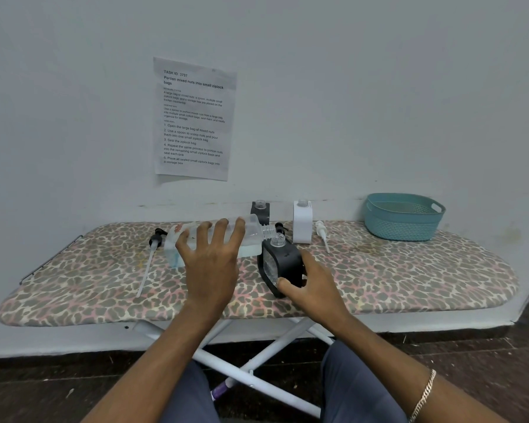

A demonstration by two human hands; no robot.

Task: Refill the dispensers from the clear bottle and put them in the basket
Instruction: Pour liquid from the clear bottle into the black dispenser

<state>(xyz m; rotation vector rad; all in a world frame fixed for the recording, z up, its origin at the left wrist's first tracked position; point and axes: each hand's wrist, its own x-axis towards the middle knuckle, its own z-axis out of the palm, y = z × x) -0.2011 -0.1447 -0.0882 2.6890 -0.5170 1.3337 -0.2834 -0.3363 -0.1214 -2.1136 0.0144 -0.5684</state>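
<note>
Fingers (223, 230) of the left hand (209, 264) wrap over the clear bottle (251, 236), held nearly level above the board (89, 285), its open neck at the mouth of a black dispenser (283, 264). Liquid lies along the bottle's lower side. Right hand (312, 285) clamps that dispenser from the near side, thumb on its front edge; the dispenser tilts slightly left. Behind it, against the wall, a second black dispenser (261, 210) and a white dispenser (302, 221) stand upright, both uncapped. One black pump (155, 242) lies at the bottle's base, tube toward the near edge; a white pump (322, 233) lies just right of the white dispenser. Another black pump (281, 227) shows partly behind the bottle neck. Teal basket (403, 216) sits at the board's far right, well apart from the hands. Printed sheet (194, 117) on the wall above.
</note>
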